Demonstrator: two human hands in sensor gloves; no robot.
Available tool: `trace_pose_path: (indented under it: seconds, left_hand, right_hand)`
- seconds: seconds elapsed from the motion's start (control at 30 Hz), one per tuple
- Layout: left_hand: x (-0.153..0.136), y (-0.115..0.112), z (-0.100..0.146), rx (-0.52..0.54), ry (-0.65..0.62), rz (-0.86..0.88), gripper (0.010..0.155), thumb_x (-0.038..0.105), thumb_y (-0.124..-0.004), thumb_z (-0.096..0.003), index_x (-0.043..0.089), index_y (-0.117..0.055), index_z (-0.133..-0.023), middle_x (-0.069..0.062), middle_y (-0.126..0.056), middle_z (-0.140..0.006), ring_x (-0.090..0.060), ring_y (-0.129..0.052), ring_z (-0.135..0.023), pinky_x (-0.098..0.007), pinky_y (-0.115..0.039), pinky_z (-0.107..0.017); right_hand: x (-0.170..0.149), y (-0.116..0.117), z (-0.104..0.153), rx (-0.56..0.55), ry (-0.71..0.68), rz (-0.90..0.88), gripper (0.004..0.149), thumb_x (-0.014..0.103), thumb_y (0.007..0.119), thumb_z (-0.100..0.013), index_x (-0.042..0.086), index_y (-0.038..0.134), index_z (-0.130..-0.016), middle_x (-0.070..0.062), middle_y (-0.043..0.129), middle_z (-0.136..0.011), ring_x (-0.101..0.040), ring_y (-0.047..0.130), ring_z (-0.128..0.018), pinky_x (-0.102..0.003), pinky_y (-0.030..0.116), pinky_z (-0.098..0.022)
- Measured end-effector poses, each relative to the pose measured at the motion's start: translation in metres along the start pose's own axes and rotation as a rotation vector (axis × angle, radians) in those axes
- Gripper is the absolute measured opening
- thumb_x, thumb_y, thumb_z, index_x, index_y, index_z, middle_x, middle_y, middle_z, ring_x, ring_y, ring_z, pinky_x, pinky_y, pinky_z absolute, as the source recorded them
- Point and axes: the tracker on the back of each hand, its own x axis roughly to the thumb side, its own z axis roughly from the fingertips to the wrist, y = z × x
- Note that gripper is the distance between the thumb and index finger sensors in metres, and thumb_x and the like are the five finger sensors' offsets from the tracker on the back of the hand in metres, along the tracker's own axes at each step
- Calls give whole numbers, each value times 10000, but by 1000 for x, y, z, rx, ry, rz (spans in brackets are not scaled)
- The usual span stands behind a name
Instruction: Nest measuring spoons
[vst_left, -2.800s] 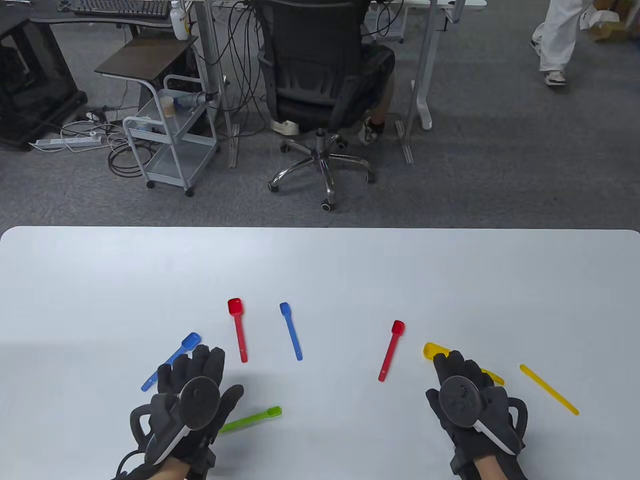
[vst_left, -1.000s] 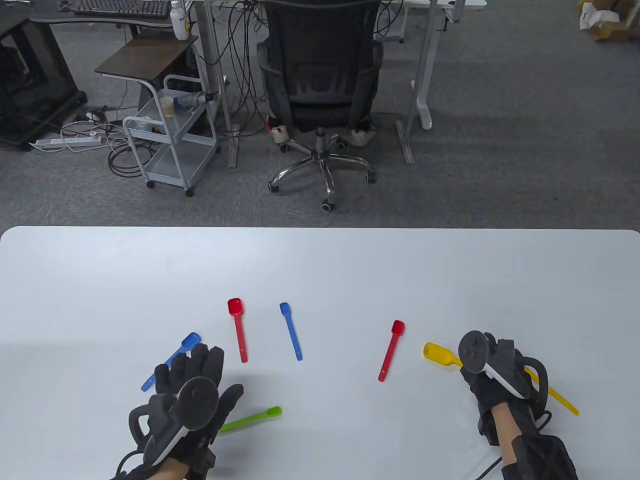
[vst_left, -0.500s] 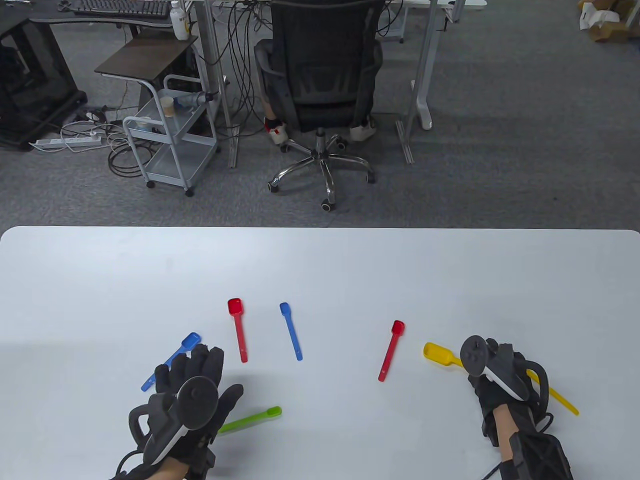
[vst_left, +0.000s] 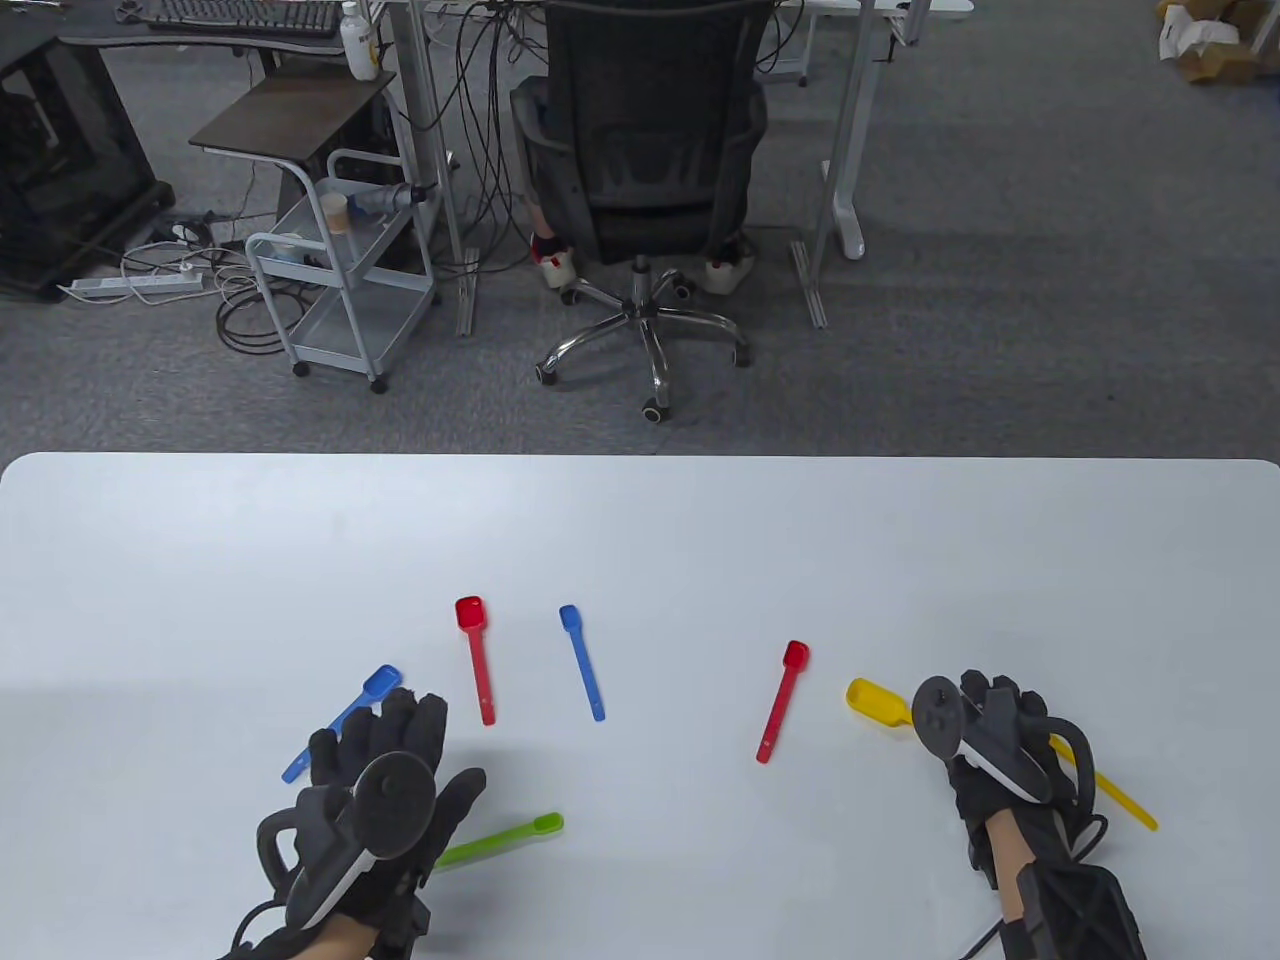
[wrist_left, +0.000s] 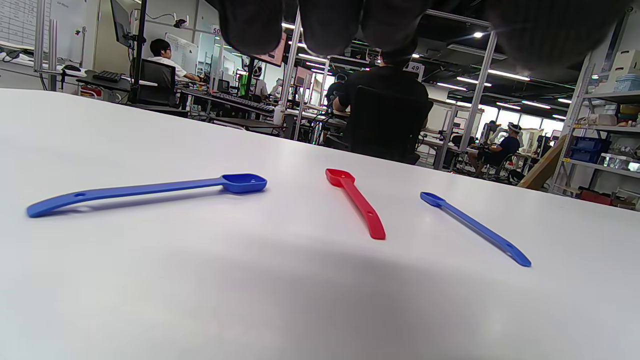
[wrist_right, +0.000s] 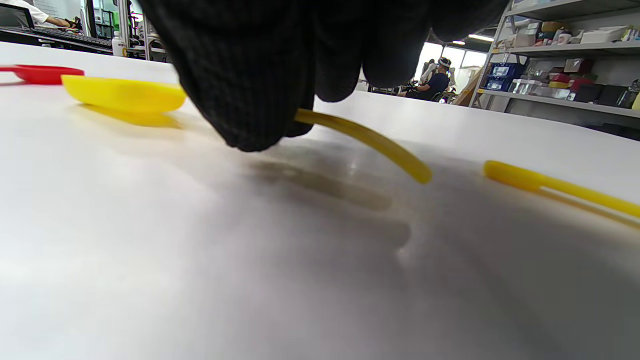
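The white table (vst_left: 640, 530) is smooth and faintly glossy, with rounded corners; beyond its far edge stand a black mesh office chair (vst_left: 645, 130) and a grey metal trolley (vst_left: 340, 290), and a hanging sign reading "49" (wrist_left: 415, 67) shows in the left wrist view. The left hand (vst_left: 375, 790) lies flat on the table, fingers straight and released, just as it lay a moment ago. The right hand (vst_left: 985, 740) pinches the handle of the large yellow spoon (vst_left: 876, 700), whose scoop has lifted and slid slightly since half a second ago. Every spoon is thin moulded plastic: right of that scoop lies a slim yellow spoon (vst_left: 1120, 800), left of it a small red spoon (vst_left: 781, 700), then a thin blue one (vst_left: 582, 662), a square-bowled red one (vst_left: 476, 660), a broader blue one (vst_left: 345, 715) and a green one (vst_left: 500, 838)
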Motion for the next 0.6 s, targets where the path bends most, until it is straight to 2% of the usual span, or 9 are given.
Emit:
trace_pose_path:
  seconds: [0.27, 0.6]
  left_hand:
    - [0, 0, 0, 2, -1, 2, 800, 676, -797, -417, 329, -632, -1119, -31, -631, -1215, -479, -701, -1125, -662, -470, -817]
    - [0, -1, 0, -12, 3, 1, 801, 674, -800, -415, 326, -634, -1117, -32, -632, -1214, -481, -702, -1122, -664, -472, -815]
  right_hand:
    - [8, -15, 7, -8, -14, 10, 438, 313, 907, -427, 172, 905, -842, -140, 695, -1172, -465, 672, -1040, -636, 539, -721]
    - [26, -35, 23, -13, 1, -60, 450, 320, 896, -440, 128, 895, -848, -167, 698, -1170, -506, 674, -1026, -679, 542, -699]
